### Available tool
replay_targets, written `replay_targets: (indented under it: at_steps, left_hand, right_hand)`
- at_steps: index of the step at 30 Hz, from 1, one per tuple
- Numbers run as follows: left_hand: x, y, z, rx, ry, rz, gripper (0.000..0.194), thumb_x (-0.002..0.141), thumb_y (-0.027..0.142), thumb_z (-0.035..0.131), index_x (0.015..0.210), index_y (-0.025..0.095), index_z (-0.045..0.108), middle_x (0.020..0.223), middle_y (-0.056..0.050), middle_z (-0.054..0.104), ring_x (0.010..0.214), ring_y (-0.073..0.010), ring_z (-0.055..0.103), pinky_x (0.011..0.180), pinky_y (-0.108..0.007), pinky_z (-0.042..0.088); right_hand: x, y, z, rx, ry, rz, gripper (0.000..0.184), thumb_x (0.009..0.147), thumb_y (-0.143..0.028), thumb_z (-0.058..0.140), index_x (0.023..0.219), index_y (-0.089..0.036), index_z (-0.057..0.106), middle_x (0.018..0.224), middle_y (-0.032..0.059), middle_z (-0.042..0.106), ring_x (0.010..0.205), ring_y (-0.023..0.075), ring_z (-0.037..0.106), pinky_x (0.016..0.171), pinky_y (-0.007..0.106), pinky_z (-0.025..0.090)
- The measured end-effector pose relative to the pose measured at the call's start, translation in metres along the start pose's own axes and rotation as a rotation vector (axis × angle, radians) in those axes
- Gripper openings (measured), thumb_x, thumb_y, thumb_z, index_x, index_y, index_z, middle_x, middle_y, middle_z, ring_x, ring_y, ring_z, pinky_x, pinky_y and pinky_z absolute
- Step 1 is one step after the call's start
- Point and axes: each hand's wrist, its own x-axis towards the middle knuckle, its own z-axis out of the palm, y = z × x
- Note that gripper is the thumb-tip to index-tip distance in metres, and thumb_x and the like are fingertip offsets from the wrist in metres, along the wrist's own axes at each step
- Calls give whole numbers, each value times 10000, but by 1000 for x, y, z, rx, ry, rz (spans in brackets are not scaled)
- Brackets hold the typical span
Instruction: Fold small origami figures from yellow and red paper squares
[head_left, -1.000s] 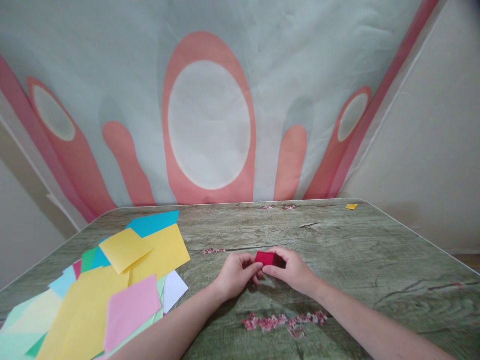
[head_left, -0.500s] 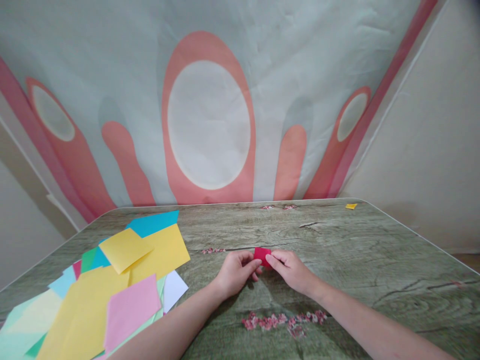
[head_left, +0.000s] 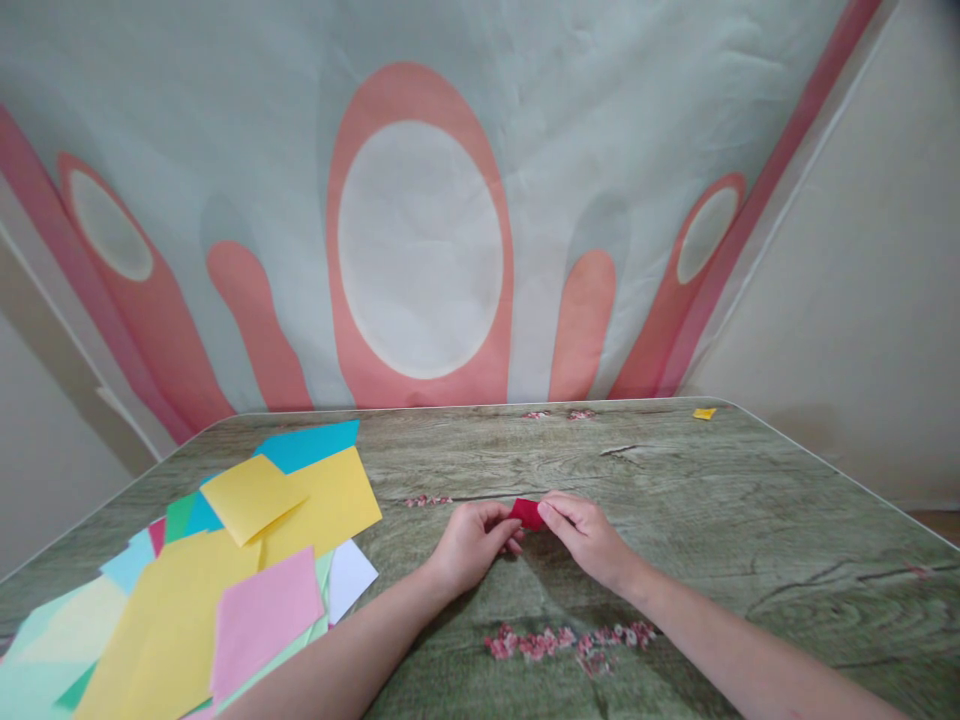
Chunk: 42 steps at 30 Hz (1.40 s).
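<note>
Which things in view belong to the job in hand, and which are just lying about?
In hand:
- small red piece, between left hand and right hand

Apparently just lying about:
- loose coloured sheets, left side of table
- small yellow scrap, far right corner

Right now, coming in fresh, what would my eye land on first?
Probably the large coral-ringed oval on the backdrop behind the table. Next comes the bright heap of paper sheets spread over the table's left side. Nearer the middle, a small red piece stands out, held between the left hand and the right hand.
</note>
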Motion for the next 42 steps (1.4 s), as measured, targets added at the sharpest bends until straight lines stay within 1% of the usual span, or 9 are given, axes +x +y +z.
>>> replay_targets:
  at_steps: [5,7,10,13,16,23,30,36,42]
  left_hand:
    - [-2,3,-4,220,30,124,218,844,257,477,898,169,668,770,-17,684,688,-147,634,640,-237,488]
    - [-4,5,-7,338,98,203,195,839,235,499,916,196,674,839,-17,688,773,-153,626,717,-251,480]
    - [-6,10,-9,476,191,330,181,784,240,607,958,220,655,977,-21,661,933,-171,585,848,-281,439]
    - [-8,15,-9,576,186,404,244,733,254,680,973,234,640,1010,-20,640,977,-183,556,879,-301,415]
    - [-9,16,-8,665,158,401,150,769,238,647,919,244,651,932,-6,658,911,-181,571,848,-315,411]
    - [-8,13,-8,779,64,407,135,814,196,586,900,255,672,927,9,679,899,-179,584,841,-318,401]
    - [-8,16,-8,835,18,401,161,832,213,558,915,254,689,923,-7,680,891,-185,577,835,-328,392]
    - [-8,18,-9,844,18,400,162,842,235,544,918,240,688,937,-25,680,893,-186,581,830,-328,395]
    - [-8,18,-8,906,7,431,157,852,217,532,894,235,682,919,-14,680,891,-180,580,832,-329,386]
  right_hand:
    - [-2,4,-1,-110,39,-83,174,892,-273,491,882,-204,650,799,28,624,749,148,563,683,259,431]
    - [-3,7,-2,-241,60,-169,191,902,-243,472,928,-215,659,836,36,638,772,153,563,701,273,429]
    - [-3,9,-5,-528,67,-270,206,901,-208,464,954,-219,663,841,47,644,778,170,545,707,308,405]
    - [-3,8,-5,-732,29,-313,195,894,-187,473,939,-208,662,819,50,639,778,180,532,698,323,382]
    - [-3,7,-4,-807,-19,-316,168,885,-184,495,925,-201,656,825,47,634,788,181,529,691,322,374]
    - [-4,11,0,-745,-75,-266,111,861,-215,548,878,-212,658,835,31,628,822,167,532,744,305,386]
    - [-3,12,-8,-616,-152,-234,175,820,-367,594,882,-219,663,884,36,621,848,175,538,782,319,397]
    - [1,15,-19,-506,-227,-257,149,814,-316,605,913,-226,672,896,34,630,850,175,554,784,319,420]
    - [2,19,-19,-441,-195,-293,150,855,-267,546,916,-232,679,871,40,648,831,170,573,761,310,444]
